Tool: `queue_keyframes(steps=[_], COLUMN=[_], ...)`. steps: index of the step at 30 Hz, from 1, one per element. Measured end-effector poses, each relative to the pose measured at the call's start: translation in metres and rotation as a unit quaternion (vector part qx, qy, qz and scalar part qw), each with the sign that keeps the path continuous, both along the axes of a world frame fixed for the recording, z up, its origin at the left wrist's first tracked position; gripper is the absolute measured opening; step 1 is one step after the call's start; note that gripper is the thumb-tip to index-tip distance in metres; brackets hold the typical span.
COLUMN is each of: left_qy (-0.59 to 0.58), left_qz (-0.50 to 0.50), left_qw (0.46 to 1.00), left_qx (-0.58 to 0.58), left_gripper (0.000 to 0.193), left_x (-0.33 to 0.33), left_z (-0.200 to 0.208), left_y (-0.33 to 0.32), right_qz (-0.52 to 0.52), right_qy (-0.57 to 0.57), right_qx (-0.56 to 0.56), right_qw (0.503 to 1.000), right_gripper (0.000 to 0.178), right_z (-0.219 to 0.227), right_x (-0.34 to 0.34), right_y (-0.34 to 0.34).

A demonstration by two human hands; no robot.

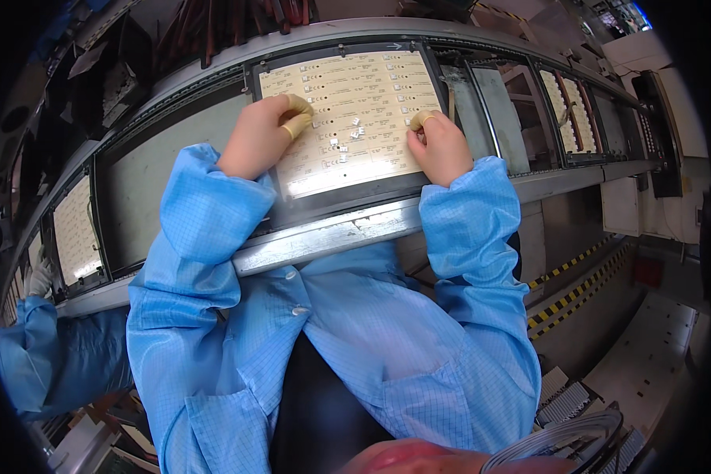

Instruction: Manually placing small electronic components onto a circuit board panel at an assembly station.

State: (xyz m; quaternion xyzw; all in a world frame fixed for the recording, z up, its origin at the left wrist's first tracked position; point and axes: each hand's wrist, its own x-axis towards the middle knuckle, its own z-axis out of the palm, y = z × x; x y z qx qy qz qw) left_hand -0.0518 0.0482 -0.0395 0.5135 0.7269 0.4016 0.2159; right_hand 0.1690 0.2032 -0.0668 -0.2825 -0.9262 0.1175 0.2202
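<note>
A cream printed circuit board panel [379, 163] with rows of dark markings lies in a black frame on the rail line before me. Several small white connectors [356, 133] lie loose on its middle, and others sit along two columns. My left hand [262, 136], with pale finger cots, is closed in a pinch at the panel's left column. My right hand [441, 148], also with a finger cot, pinches at the right column, its fingertips against the panel. Whatever is between the fingertips of either hand is hidden.
The metal rail [332, 235] runs between me and the panel. Other panels stand on the line at left [77, 229] and right [569, 110]. A co-worker's blue sleeve [28, 347] is at far left. Dark red strips [233, 28] lie beyond the line.
</note>
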Motion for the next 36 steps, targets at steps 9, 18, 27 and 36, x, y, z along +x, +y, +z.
queue_keyframes(steps=[9,18,27,36], left_qy=[0.086,0.204,0.278,0.331], left_qz=[-0.050,-0.085,-0.097,-0.153], left_qw=[0.995,0.975,0.955,0.929], left_qx=[-0.015,0.033,0.020,0.059], left_gripper=[0.019,0.016,0.016,0.020], left_x=[0.003,0.010,0.015,0.014], left_z=[-0.005,-0.021,-0.025,-0.015], left_y=[-0.014,-0.004,0.000,0.013], right_qz=[0.035,0.051,0.012,0.060], right_qy=[0.072,0.066,0.075,0.048], right_qx=[0.014,-0.062,-0.085,-0.041], right_qw=[0.997,0.995,0.993,0.996], right_gripper=[0.011,0.015,0.014,0.014], right_z=[-0.004,0.000,0.005,0.004], right_x=[0.007,0.020,0.018,0.018], right_y=[0.005,0.000,-0.005,0.001])
